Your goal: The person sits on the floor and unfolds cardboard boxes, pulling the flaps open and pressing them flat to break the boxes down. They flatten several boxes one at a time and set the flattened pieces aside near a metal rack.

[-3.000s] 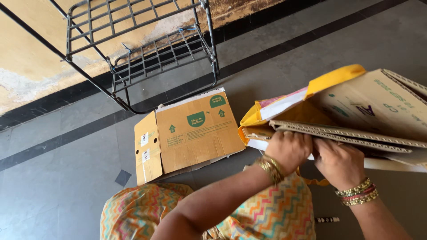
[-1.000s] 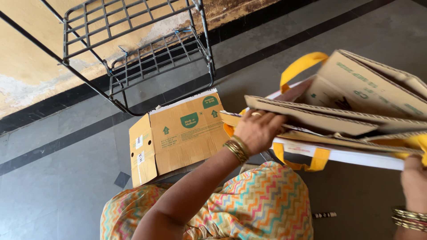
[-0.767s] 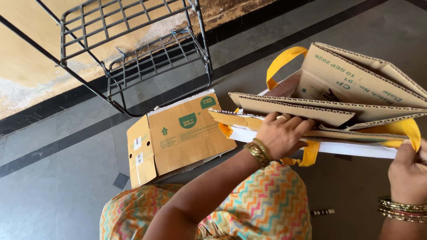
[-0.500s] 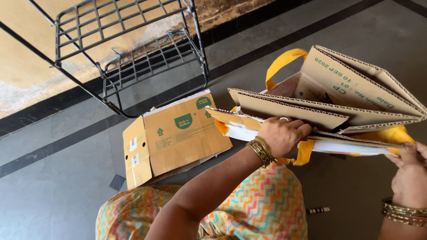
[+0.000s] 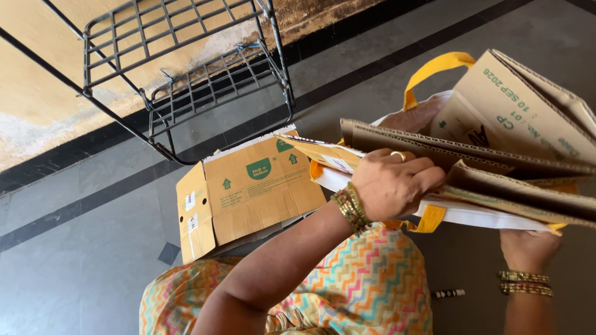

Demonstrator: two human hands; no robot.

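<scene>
We see our left hand (image 5: 397, 186) gripping flattened cardboard sheets (image 5: 472, 155) in a white, yellow-handled bag (image 5: 434, 68) — right hand (image 5: 528, 248) supports underneath, grip hidden.

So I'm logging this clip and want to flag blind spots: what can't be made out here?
Head view only:
- Right hand: its fingers are hidden under the flattened cardboard sheets.
- Bag with yellow handles: contents covered by the cardboard.
- Cardboard stack: cut off at the right edge.
- Small dark object on the floor: too small to identify.
- Left hand: fingertips tucked between sheets.
</scene>
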